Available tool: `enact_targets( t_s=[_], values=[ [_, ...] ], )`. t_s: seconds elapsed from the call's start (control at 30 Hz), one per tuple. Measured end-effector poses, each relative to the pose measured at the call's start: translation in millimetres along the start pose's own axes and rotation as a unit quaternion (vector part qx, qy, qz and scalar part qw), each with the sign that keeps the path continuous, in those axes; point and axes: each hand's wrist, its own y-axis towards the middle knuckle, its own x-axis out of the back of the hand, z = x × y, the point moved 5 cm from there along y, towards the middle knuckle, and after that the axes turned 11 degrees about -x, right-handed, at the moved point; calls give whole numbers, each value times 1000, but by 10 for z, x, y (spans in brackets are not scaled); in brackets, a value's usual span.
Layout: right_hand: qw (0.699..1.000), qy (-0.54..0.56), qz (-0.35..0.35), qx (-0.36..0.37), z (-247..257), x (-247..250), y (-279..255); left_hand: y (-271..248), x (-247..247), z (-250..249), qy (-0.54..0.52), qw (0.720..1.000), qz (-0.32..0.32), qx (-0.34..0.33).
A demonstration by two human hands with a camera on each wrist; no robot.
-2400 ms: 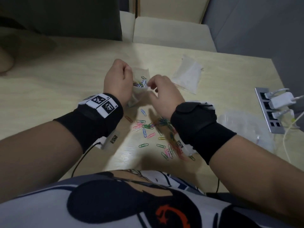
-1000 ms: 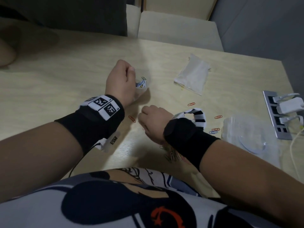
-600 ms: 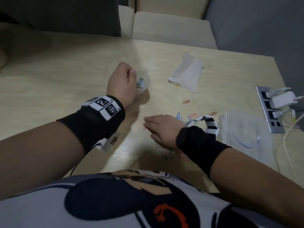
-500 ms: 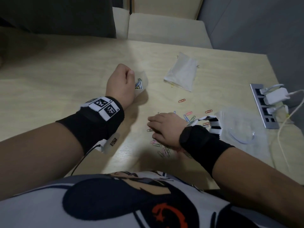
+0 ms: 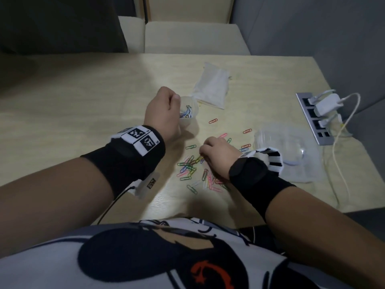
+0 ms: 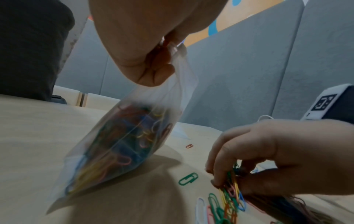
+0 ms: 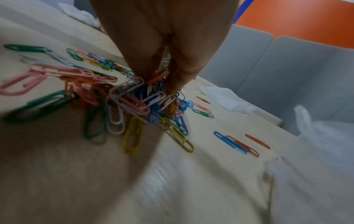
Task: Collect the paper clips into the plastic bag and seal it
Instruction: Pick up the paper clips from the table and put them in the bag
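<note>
While the left hand [image 5: 164, 113] pinches the top edge of the plastic bag [image 6: 122, 145] between thumb and curled fingers, the bag hangs tilted with its lower corner resting on the pale wooden surface [image 5: 83, 105]. It already holds a thick bundle of coloured paper clips, blurred through the clear film in the left wrist view. From the head view its mouth [image 5: 188, 109] gapes just beside the left thumb, with a few clips showing inside.

Near the front edge of the surface the right hand [image 5: 216, 157] is down on the loose heap of paper clips [image 5: 193, 170]. Its grip is pressed together on a tangled cluster of them: the right wrist view shows the fingertips [image 7: 180, 84] closed on clips [image 7: 145, 100] of white, red, blue and yellow, with others lying flat around. The two hands are apart, the bag a little farther from the person than the heap.

More clips lie scattered singly: a green one [image 6: 188, 178] between bag and right hand, a red one [image 5: 213, 121] farther out, and a few orange and blue ones [image 7: 241, 144] toward the right.

A folded white cloth pouch [image 5: 211, 88] lies beyond the bag. A second clear plastic bag [image 5: 291, 155] lies flat at the right wrist, and a power strip [image 5: 312, 119] with white chargers sits at the right edge.
</note>
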Motion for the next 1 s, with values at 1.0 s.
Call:
enact_targets(
  t_s=[1.0],
  values=[
    [937, 280, -113, -176, 44, 1269, 102, -27, -284, -105, -59, 997, 52, 3]
  ],
)
